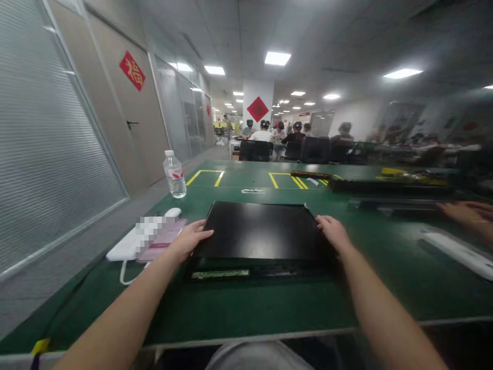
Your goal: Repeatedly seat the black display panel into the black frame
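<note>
The left hand (pixel 191 238) is partly closed on the left edge of one flat black panel (pixel 262 231), thumb lying over the top face, the other fingers mostly hidden at the side. The right hand (pixel 332 232) grasps the opposite edge near the far right corner, its fingers curled and bunched; their tips are hard to see. So two hands share one panel, which lies between them at the middle of a green table (pixel 269 308), in front of the wearer. Along the panel's near side runs one narrow green circuit strip (pixel 220 274), its right end fading into dark shadow. Whether the panel rests flat or is slightly lifted cannot be told.

Just beyond the panel is one small white piece (pixel 253 191). To the left stand or lie one clear water bottle (pixel 175 174), upright; one rounded white object (pixel 173 212); one pinkish flat item (pixel 165 241); and one white flat item (pixel 122 248), partly masked by pixelation, with a white cable (pixel 123 272) near it.

To the right, another person's hands (pixel 468 213) are blurred and cut off by the edge, near one long white bar (pixel 462 252). Farther back, several seated people (pixel 261 134) are too small to count surely.
</note>
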Demonstrator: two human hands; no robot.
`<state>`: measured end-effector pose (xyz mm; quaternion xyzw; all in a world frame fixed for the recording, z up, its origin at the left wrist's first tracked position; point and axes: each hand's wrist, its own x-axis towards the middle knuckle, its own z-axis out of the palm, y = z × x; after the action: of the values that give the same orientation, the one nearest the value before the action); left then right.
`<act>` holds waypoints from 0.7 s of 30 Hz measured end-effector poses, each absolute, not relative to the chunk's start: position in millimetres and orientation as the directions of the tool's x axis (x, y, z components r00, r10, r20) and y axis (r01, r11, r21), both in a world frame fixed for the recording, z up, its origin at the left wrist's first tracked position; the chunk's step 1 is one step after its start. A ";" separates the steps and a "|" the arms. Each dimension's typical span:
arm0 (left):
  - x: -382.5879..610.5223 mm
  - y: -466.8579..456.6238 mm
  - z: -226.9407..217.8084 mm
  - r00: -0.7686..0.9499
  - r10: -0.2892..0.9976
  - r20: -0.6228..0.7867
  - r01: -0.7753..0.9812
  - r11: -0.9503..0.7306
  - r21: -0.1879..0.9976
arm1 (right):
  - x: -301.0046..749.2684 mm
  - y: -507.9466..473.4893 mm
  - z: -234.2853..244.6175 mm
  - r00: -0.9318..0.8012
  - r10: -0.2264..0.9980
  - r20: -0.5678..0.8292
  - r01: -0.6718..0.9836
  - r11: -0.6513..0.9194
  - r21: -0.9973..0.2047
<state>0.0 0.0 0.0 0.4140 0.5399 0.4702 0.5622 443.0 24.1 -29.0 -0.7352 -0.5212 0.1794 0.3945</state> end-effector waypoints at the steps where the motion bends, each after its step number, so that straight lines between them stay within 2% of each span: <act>1: 0.0 -0.1 -0.3 -0.024 0.977 -0.210 -0.083 0.207 0.975 | 442.9 23.9 -28.6 0.399 0.904 0.156 0.634 -0.149 -0.759; 21: -2.4 1.1 -3.1 -0.005 0.977 -0.215 -0.032 0.214 0.976 | 441.8 20.3 -24.6 0.396 0.902 0.174 0.722 -0.189 -0.666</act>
<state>-2.4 1.1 -3.1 0.4330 0.5452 0.4531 0.5567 441.8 20.3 -24.6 -0.7600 -0.5342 0.1296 0.3469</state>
